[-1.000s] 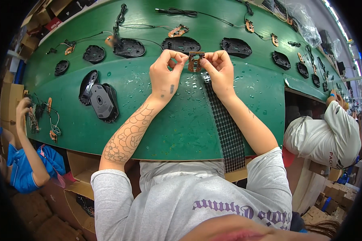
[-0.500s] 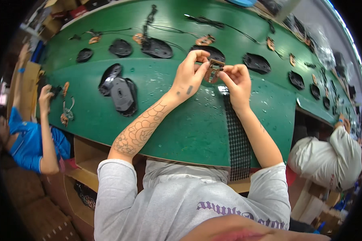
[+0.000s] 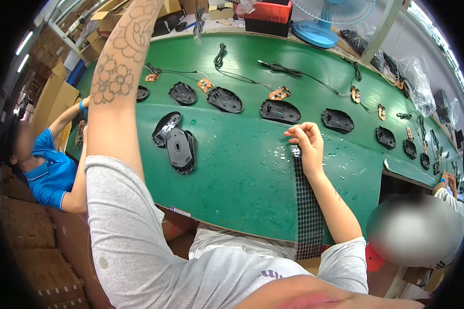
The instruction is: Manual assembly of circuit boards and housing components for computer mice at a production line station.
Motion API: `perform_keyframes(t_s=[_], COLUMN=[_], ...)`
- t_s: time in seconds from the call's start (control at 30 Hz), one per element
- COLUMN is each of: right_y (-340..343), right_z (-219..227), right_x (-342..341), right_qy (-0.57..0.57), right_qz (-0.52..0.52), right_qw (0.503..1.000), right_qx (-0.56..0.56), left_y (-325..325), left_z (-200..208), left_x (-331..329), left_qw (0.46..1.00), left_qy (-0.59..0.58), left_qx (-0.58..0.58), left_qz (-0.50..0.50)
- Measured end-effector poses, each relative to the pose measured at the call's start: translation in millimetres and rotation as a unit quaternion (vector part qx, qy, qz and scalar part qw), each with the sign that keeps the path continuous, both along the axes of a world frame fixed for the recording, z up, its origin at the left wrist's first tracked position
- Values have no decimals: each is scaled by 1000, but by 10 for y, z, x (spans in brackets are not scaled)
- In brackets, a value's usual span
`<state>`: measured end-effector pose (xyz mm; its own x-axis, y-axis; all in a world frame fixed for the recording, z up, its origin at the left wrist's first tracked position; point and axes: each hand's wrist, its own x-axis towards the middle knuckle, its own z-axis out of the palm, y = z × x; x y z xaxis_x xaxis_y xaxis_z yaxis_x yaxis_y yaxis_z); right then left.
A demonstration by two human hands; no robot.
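Observation:
My left arm [image 3: 116,87] reaches up to the far left, its hand past the top edge and out of view. My right hand [image 3: 309,147] hovers over the green table with fingers loosely curled and apart, and nothing shows between them. Just below it is the pale end of a long strip of black dots [image 3: 309,206], which runs down over the table's near edge. Beyond this hand lie a black mouse shell [image 3: 279,112] and an orange circuit board [image 3: 280,93]. Two more mouse shell parts [image 3: 180,149] rest together left of centre.
Across the green table [image 3: 232,185] stand more mouse shells [image 3: 337,120], boards and coiled cables [image 3: 281,69]. A blurred cable bundle [image 3: 198,23] shows at the far edge near a blue fan [image 3: 316,33] and a red bin [image 3: 269,11]. Co-workers sit at left [image 3: 54,172] and right.
My hands have parted, and the circuit board they held is out of sight. The left arm has swung up and out to the far left. The view has tilted upward.

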<state>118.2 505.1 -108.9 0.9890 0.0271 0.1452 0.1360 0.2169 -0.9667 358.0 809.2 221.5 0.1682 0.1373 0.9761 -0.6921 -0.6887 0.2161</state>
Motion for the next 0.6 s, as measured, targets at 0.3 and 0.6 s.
perform_keyframes(t_s=[0.3, 0.6], right_y=[92, 135], right_z=[15, 24], right_x=[0, -5], right_qy=[1, 8], right_qz=[17, 10], right_qw=[1000, 1000], right_qx=[2, -11], left_y=[872, 490], left_z=[-1963, -2669], left_x=[82, -257], left_qw=[894, 734], left_qy=[322, 566], left_qx=[306, 341], left_qz=[-58, -154])
